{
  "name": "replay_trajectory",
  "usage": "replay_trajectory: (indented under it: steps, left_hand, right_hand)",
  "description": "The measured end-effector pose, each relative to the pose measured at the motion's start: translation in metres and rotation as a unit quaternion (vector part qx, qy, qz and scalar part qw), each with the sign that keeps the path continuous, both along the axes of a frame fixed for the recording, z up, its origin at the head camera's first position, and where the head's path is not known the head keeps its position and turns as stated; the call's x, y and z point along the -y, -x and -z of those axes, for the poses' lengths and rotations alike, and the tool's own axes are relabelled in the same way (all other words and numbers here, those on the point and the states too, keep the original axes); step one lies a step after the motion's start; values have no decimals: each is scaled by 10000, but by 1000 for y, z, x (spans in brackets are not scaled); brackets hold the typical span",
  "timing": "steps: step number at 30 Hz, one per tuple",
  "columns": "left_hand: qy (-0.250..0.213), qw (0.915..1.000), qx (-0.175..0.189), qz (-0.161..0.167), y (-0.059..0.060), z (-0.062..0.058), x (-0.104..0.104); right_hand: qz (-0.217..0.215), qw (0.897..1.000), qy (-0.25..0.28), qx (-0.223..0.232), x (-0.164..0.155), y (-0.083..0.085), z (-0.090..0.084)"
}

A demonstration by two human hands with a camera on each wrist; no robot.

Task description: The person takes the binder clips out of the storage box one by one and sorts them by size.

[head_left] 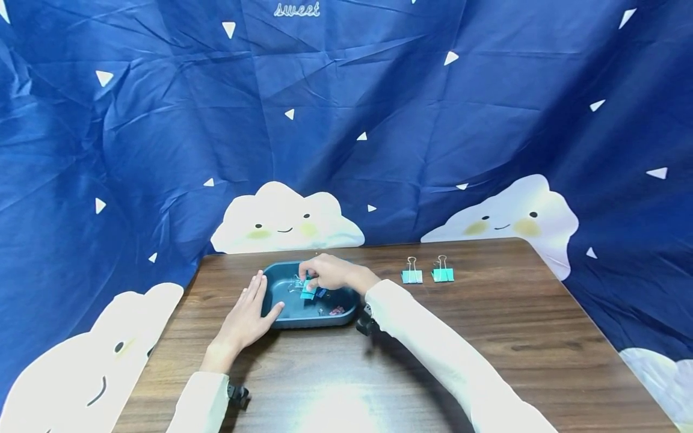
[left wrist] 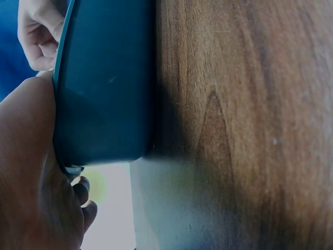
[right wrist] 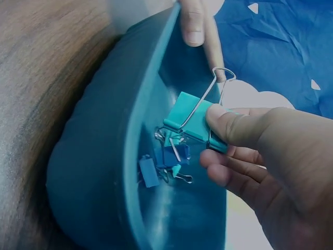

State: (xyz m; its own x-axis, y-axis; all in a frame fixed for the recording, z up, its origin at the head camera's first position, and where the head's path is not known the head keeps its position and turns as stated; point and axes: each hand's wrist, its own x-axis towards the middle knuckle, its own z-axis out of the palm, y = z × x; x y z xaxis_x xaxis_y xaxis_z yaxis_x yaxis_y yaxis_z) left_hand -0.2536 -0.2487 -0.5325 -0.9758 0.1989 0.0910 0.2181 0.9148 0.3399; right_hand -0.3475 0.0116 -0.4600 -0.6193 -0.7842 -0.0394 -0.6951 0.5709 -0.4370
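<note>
My right hand (head_left: 331, 272) pinches a turquoise binder clip (right wrist: 188, 112) between thumb and fingers, over the inside of a dark teal plastic tray (head_left: 283, 304). The clip's wire handle (right wrist: 225, 69) stands up from its body in the right wrist view. Below it in the tray lies a small pile of binder clips, among them a blue clip (right wrist: 149, 172). My left hand (head_left: 246, 314) rests on the tray's left rim, fingers straight and thumb over the near side. Small pinkish-red pieces (head_left: 337, 311) lie in the near right part of the tray.
Two more turquoise binder clips, a left one (head_left: 412, 276) and a right one (head_left: 443, 275), stand on the wooden table (head_left: 487, 325) to the tray's right, handles up. Behind the table's far edge hangs a blue curtain (head_left: 335, 78) with clouds.
</note>
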Motion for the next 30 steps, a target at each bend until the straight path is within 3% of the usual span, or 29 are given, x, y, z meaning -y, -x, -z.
replay_trajectory:
  steps: [30]
  left_hand:
    - [53,10000,-57,25,-1,0,1]
  right_hand:
    - [559,9911,1206,-25,-57,7,-21]
